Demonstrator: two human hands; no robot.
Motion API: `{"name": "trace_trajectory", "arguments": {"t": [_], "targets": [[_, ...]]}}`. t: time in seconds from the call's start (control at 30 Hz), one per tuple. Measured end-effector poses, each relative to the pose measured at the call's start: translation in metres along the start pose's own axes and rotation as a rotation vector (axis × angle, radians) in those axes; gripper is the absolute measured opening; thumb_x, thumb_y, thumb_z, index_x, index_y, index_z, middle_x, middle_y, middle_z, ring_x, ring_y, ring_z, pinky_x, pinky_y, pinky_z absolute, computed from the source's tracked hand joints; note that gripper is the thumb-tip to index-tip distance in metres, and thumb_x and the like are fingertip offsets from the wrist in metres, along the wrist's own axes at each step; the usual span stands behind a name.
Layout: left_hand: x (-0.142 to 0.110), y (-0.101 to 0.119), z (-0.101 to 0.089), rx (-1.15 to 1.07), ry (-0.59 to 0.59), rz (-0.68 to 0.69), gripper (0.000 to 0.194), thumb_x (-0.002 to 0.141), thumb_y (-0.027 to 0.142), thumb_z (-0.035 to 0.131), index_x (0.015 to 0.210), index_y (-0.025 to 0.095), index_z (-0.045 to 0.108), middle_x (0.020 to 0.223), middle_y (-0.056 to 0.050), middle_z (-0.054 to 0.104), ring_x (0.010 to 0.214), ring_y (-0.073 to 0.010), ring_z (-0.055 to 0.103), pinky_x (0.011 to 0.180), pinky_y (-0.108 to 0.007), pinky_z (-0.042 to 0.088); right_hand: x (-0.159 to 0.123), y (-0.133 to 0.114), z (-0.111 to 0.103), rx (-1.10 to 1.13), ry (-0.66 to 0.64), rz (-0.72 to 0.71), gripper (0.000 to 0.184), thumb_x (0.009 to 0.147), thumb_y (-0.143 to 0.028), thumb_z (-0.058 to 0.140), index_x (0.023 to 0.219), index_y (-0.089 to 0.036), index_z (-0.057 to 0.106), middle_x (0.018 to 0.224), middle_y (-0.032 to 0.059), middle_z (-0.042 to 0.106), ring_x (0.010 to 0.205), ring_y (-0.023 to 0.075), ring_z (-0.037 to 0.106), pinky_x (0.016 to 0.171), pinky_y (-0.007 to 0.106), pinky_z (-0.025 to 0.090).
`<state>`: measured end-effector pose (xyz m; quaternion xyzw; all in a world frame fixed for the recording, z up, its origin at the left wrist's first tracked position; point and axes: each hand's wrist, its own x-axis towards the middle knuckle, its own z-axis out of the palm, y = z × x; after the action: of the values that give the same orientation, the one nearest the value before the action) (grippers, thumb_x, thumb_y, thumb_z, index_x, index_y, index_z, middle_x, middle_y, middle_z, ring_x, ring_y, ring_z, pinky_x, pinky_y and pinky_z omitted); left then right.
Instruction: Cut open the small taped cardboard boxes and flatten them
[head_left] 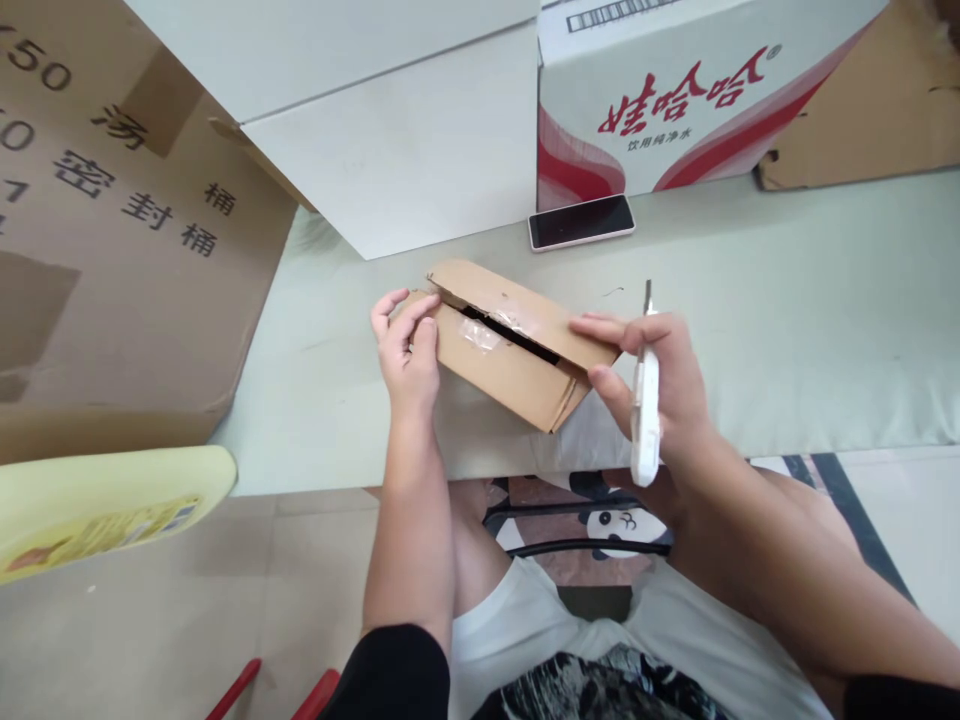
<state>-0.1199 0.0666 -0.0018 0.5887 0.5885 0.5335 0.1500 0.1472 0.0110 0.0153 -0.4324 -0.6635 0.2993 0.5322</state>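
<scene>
A small brown cardboard box (495, 375) sits tilted at an angle on the pale green cloth, between my hands. Its top flaps stand slightly apart along a dark gap, with torn clear tape (482, 336) stuck beside it. My left hand (409, 345) grips the box's left end, fingers on the top edge. In my right hand (664, 375) is a white utility knife (646, 410), its blade out and pointing away from me. The thumb and fingertips of that hand also touch the box's right end.
Behind the box a phone (582, 222) lies near a white-and-red water carton (675, 120) and a large white box (420, 140). A big brown carton (127, 220) stands at the left, above a yellow-green plastic object (112, 500). The table's near edge runs just above my lap.
</scene>
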Motion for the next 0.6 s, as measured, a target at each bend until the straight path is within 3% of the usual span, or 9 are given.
{"name": "trace_trajectory", "arguments": {"t": [0.1,0.23,0.43,0.5,0.6], "targets": [[-0.001,-0.001,-0.001,0.036,-0.009,0.064,0.032,0.093,0.044,0.06,0.114,0.024,0.074,0.13,-0.01,0.053,0.132,-0.026,0.054,0.12,-0.045,0.042,0.002,0.003,-0.004,-0.018,0.028,0.099,0.036,0.087,-0.033,0.074,0.102,-0.031,0.041,0.13,0.0076,0.074,0.124,0.0327,0.068,0.106,0.059,0.05],[-0.004,-0.002,0.002,0.063,0.023,0.149,0.037,0.096,0.038,0.054,0.128,0.026,0.068,0.133,-0.01,0.049,0.126,-0.0236,0.055,0.118,-0.045,0.045,0.005,0.003,-0.008,0.017,-0.081,0.073,0.037,0.085,-0.033,0.074,0.102,-0.031,0.041,0.126,0.0059,0.076,0.125,0.0315,0.068,0.106,0.058,0.051],[-0.003,-0.001,0.005,0.088,0.034,0.202,0.036,0.097,0.026,0.045,0.1,0.023,0.081,0.131,-0.009,0.048,0.129,-0.0245,0.054,0.119,-0.045,0.044,0.005,0.002,-0.011,0.171,-0.256,0.008,0.03,0.09,-0.033,0.072,0.102,-0.031,0.044,0.117,0.0041,0.078,0.145,0.0287,0.054,0.114,0.056,0.048],[-0.002,0.001,0.005,0.072,0.034,0.183,0.035,0.094,0.023,0.047,0.099,0.024,0.082,0.128,-0.009,0.051,0.128,-0.0244,0.056,0.121,-0.046,0.042,0.004,0.006,-0.01,0.212,-0.211,0.025,0.031,0.091,-0.037,0.071,0.103,-0.031,0.043,0.122,0.0041,0.077,0.143,0.0289,0.056,0.115,0.058,0.046],[-0.001,0.005,0.004,0.032,0.041,0.137,0.034,0.089,0.019,0.049,0.095,0.024,0.083,0.124,-0.008,0.055,0.125,-0.0237,0.058,0.12,-0.045,0.043,0.003,0.015,-0.009,0.239,-0.046,0.148,0.033,0.092,-0.045,0.07,0.104,-0.032,0.042,0.135,0.0054,0.07,0.131,0.0282,0.065,0.11,0.055,0.05]]}}
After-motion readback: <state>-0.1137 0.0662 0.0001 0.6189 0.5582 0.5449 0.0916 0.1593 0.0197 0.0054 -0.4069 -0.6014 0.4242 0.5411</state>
